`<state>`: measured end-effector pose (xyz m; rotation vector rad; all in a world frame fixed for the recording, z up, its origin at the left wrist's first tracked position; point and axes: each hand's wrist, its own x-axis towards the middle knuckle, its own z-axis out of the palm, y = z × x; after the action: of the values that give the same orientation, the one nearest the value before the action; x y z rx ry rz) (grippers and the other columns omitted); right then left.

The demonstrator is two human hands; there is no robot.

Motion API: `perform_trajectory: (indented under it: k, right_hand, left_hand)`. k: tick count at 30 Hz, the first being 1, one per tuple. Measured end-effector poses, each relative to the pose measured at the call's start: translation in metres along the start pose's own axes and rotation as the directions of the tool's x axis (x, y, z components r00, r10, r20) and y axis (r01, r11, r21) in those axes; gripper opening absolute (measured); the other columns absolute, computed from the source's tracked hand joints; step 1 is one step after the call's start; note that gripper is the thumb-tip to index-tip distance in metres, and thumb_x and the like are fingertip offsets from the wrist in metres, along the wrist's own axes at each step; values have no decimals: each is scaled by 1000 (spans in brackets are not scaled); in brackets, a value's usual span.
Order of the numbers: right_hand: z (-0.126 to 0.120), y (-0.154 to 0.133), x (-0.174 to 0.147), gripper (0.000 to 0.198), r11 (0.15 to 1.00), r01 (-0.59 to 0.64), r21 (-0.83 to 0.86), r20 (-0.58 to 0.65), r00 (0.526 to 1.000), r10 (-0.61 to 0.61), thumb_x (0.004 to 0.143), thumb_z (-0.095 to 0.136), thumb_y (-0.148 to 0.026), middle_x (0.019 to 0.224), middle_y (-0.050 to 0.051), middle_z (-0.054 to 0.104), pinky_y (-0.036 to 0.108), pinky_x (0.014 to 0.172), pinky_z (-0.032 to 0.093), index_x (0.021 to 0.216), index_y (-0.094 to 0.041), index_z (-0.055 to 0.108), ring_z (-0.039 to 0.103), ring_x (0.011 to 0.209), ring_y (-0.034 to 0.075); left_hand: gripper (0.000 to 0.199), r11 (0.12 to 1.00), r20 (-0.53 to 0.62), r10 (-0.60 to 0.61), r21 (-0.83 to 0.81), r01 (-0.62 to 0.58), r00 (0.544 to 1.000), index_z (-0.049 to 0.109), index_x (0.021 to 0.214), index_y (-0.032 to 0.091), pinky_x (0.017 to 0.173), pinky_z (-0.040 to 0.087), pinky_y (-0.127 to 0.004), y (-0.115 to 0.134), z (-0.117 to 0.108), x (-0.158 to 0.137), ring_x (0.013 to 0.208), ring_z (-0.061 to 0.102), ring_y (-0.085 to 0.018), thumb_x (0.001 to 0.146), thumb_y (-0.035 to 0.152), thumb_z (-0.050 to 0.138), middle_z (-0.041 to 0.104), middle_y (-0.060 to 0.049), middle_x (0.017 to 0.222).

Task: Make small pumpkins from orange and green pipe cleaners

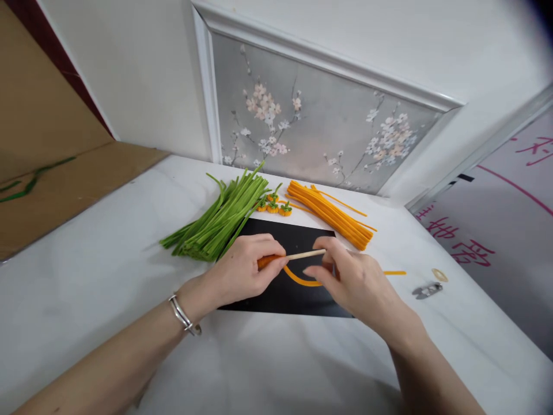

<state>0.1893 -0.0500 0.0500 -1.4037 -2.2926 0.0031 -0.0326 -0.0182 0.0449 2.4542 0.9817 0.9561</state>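
Note:
Between the thumb and fingers of my left hand point(246, 268) is a thin pale wooden stick point(305, 255), held almost level. Orange fuzzy coils point(264, 262) show around the stick within that grip. From there an orange pipe cleaner point(302, 282) curves down and runs right, passing behind my right hand point(349, 274). My right hand hovers at the stick's far tip with thumb and index finger apart; whether a finger touches the tip is hard to see. Beneath both hands lies a black mat point(276, 300).
A bundle of green pipe cleaners point(220, 219) lies back left, a bundle of orange pipe cleaners point(330, 213) back right. Several small orange-and-green pieces point(285, 209) sit between them. Small snips point(427, 290) and a yellowish ring point(439, 275) lie right. Cardboard point(86, 178) borders the left.

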Motion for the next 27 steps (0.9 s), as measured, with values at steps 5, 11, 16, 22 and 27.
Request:
perform_trajectory:
  k: [5, 11, 16, 22, 27]
  right_hand:
    - [-16, -6, -5, 20, 984, 171, -45, 192, 968, -159, 95, 49, -34, 69, 0, 63, 26, 53, 35, 87, -23, 64, 59, 59, 14]
    - [-16, -6, 1, 26, 973, 227, 40, -83, 971, -223, 98, 45, -30, 81, 4, 67, 27, 67, 44, 95, -22, 69, 61, 69, 14]
    - [-6, 9, 8, 22, 982, 133, 132, -137, 984, -115, 96, 50, -32, 87, 4, 68, 27, 72, 47, 98, -23, 70, 63, 75, 15]
    - [14, 31, 20, 18, 951, 55, 304, 57, 996, -76, 92, 56, -31, 83, 1, 69, 23, 70, 46, 90, -22, 71, 63, 74, 13]
    - [26, 28, 20, 22, 918, 55, 393, 272, 946, -173, 94, 49, -24, 76, 0, 67, 21, 62, 42, 89, -20, 70, 60, 67, 11]
  left_hand:
    - [17, 998, -15, -59, 38, 59, 998, 67, 85, 16, 55, 39, -22, -5, 1, 0, 55, 52, -10, 88, 18, 50, 63, 1, 67]
    - [16, 997, 153, 24, 63, -34, 988, 65, 83, 15, 57, 41, -24, -3, 7, -3, 60, 55, -13, 84, 12, 50, 63, -2, 70]
    - [14, 993, 220, 115, 9, -120, 969, 62, 76, 15, 55, 40, -25, 9, 13, -6, 59, 53, -14, 80, 10, 49, 60, -2, 68]
    - [15, 976, 203, 218, -38, -215, 954, 55, 69, 18, 50, 36, -25, 19, 16, -9, 56, 47, -13, 78, 8, 47, 53, -1, 62]
    - [12, 977, 67, 212, -36, -210, 975, 57, 81, 17, 52, 36, -25, 13, 10, -10, 58, 47, -12, 84, 12, 47, 55, -1, 68]
